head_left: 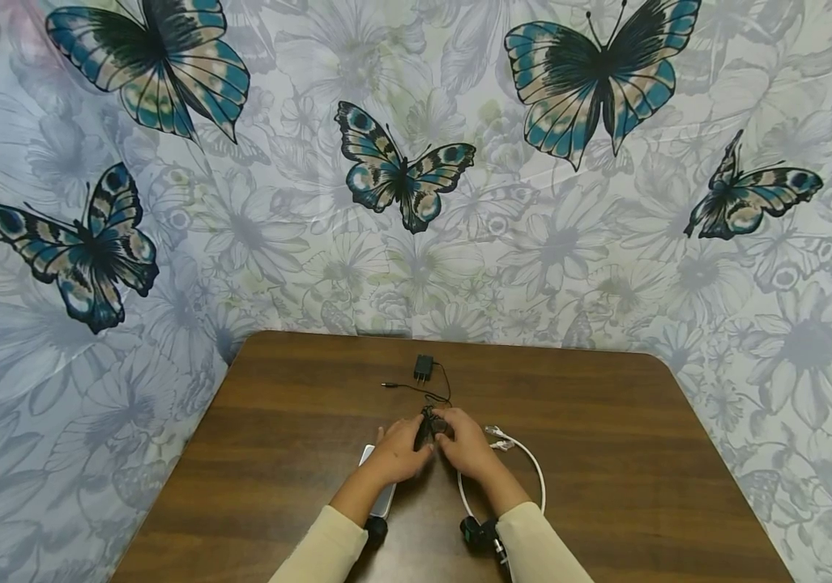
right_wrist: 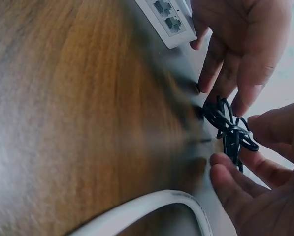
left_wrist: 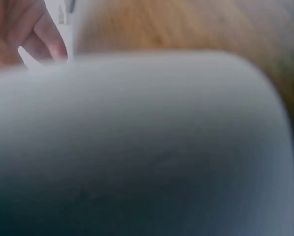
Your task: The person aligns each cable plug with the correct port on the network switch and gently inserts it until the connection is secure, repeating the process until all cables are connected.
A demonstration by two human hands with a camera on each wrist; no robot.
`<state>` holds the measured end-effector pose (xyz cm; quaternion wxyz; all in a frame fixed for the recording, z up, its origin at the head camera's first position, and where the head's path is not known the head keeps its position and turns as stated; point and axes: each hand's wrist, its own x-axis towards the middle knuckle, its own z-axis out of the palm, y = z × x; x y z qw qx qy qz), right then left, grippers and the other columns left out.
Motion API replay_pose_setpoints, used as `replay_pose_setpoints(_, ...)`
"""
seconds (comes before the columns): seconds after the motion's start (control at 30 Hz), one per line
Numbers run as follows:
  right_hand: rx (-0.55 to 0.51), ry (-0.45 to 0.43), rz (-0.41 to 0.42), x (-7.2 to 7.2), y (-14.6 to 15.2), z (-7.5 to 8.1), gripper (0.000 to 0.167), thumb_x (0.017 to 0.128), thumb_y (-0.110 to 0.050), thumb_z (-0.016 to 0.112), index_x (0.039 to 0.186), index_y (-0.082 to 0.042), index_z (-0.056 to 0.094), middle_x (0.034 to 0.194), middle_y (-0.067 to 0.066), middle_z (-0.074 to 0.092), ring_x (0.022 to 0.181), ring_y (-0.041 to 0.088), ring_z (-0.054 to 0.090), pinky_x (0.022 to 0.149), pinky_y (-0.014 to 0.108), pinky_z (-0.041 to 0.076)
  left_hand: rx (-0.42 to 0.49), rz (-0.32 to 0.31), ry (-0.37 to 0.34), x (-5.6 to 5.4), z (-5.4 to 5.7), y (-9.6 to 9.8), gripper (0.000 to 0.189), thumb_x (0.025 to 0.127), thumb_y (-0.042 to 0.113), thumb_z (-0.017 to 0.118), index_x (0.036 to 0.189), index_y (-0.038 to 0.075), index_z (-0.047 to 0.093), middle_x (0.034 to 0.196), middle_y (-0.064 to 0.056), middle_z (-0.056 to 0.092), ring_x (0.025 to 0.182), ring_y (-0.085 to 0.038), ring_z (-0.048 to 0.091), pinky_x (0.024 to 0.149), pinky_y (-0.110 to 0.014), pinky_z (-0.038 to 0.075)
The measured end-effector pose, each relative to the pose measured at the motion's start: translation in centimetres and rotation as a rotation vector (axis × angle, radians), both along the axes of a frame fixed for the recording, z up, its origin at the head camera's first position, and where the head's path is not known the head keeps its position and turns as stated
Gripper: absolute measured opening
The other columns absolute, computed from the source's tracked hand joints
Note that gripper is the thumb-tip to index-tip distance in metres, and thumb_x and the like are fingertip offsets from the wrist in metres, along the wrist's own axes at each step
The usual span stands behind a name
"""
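A black cable bundle (right_wrist: 229,129), looped and tied around its middle, is between both hands. My right hand (right_wrist: 267,184) pinches it between thumb and fingers from one side. From the opposite side, my left hand (right_wrist: 240,42) grips it with thumb and fingertips. In the head view the left hand (head_left: 401,452) and right hand (head_left: 468,445) meet near the table's middle, partly hiding the bundle (head_left: 426,427). Just beyond them lies a black power adapter (head_left: 424,368), its thin cord running down to the bundle and a barrel plug (head_left: 390,385) pointing left.
Under my left wrist lies a white box (head_left: 384,500), whose network ports show in the right wrist view (right_wrist: 172,23). It fills much of the left wrist view (left_wrist: 151,108), blurred. A white cable (head_left: 540,478) with clear plugs (head_left: 501,439) curves around my right wrist on the wooden table (head_left: 642,453).
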<state>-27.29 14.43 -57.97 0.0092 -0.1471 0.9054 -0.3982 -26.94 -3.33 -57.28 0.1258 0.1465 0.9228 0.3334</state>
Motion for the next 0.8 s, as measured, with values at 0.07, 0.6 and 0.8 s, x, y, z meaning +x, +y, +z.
replay_pose_setpoints(0.07, -0.009, 0.006, 0.001, 0.04, 0.00, -0.01, 0.043, 0.092, -0.003, 0.066, 0.134, -0.002, 0.059, 0.130, 0.013, 0.060, 0.105, 0.026, 0.062, 0.088, 0.043, 0.052, 0.012, -0.001, 0.002, -0.05, -0.03, 0.02, 0.068, 0.098, 0.033, 0.059, 0.151, -0.001, 0.036, 0.150, -0.021, 0.045, 0.144, -0.043, 0.033, 0.112, -0.071, 0.014)
replay_pose_setpoints(0.6, -0.068, 0.088, -0.014, 0.82, -0.25, -0.20, 0.033, 0.091, -0.005, 0.067, 0.124, -0.001, 0.067, 0.122, 0.010, 0.066, 0.115, 0.029, 0.063, 0.093, 0.042, 0.053, 0.049, -0.026, 0.045, 0.11, -0.55, 0.07, 0.066, 0.098, 0.032, 0.058, 0.156, 0.010, 0.033, 0.155, -0.017, 0.039, 0.144, -0.041, 0.032, 0.109, -0.075, 0.015)
replay_pose_setpoints(0.8, -0.081, 0.112, -0.028, 0.92, -0.32, -0.18, 0.030, 0.093, -0.004, 0.065, 0.122, -0.005, 0.069, 0.120, 0.008, 0.068, 0.110, 0.024, 0.066, 0.088, 0.039, 0.055, 0.032, -0.008, 0.101, -0.08, -0.53, 0.20, 0.053, 0.096, 0.027, 0.063, 0.144, 0.009, 0.050, 0.145, -0.015, 0.050, 0.137, -0.039, 0.043, 0.105, -0.075, 0.025)
